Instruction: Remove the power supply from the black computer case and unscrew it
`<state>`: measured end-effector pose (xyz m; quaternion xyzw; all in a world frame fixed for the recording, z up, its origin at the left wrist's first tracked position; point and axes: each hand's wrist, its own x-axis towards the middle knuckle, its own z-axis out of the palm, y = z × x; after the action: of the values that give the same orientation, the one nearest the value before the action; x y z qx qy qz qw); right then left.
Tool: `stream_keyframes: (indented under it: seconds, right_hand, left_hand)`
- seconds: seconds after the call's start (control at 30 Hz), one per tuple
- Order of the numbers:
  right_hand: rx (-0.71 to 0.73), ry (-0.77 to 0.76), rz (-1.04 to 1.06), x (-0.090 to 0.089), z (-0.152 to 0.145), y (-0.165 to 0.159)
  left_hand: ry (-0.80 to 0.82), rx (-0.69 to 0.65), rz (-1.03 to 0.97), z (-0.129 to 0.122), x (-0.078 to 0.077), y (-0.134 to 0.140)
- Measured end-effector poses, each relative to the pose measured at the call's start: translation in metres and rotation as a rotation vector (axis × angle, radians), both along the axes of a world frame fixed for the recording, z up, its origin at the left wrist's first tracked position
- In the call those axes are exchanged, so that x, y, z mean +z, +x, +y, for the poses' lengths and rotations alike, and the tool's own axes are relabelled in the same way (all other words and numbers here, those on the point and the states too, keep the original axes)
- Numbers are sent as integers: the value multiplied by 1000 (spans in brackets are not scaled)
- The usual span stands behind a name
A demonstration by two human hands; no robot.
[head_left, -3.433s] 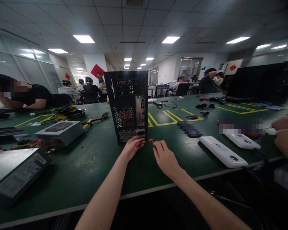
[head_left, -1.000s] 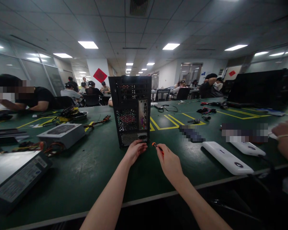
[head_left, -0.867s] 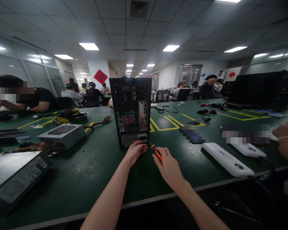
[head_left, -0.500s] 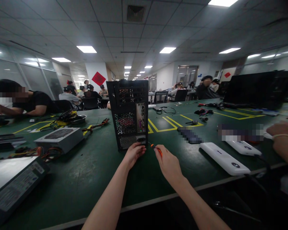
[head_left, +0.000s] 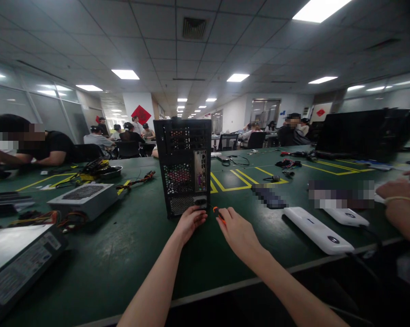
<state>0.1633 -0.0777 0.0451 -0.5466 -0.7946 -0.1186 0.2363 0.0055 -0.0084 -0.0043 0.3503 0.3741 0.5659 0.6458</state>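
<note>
Screwdriver (head_left: 216, 211) mostly hidden in right grip (head_left: 238, 230), nearest power supply (head_left: 24, 259) cut off left

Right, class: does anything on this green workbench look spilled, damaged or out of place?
Nothing looks plainly spilled or broken, and the black computer case stands upright. One mildly odd thing: a pale blotchy patch on the green tabletop, left of the left hand; it could be scuffing or glare, I cannot tell which.

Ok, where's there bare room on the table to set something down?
Widest: between the nearer power supply and left forearm, bare but for a dark speck. A smaller one lies between the right hand and nearer white device. Crowded: the left, with another power supply and cables, and the right, with a second white device and a co-worker's hand.
</note>
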Motion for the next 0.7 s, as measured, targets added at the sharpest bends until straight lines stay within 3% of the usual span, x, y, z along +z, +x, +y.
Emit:
stream_keyframes:
  seconds: [0.1, 0.3, 0.4, 0.47, 0.6, 0.7]
  right_hand:
    - [-104, -39, 44, -2, -1, 1]
    - [-10, -60, 86, -15, -10, -3]
    - [-42, -90, 63, -16, -10, -5]
    - [-33, -67, -12, -12, -7, -4]
    - [164, 34, -308, -2, -3, 1]
    - [236, 35, -392, 5, -2, 5]
  left_hand:
    - [1, -4, -1, -1, 0, 0]
    - [3, -3, 3, 1, -1, 0]
    - [9, -8, 2, 3, -3, -1]
    - [19, -20, -1, 3, -4, -1]
    - [34, -25, -5, 4, -6, -1]
    - [35, -26, 1, 4, -5, -1]
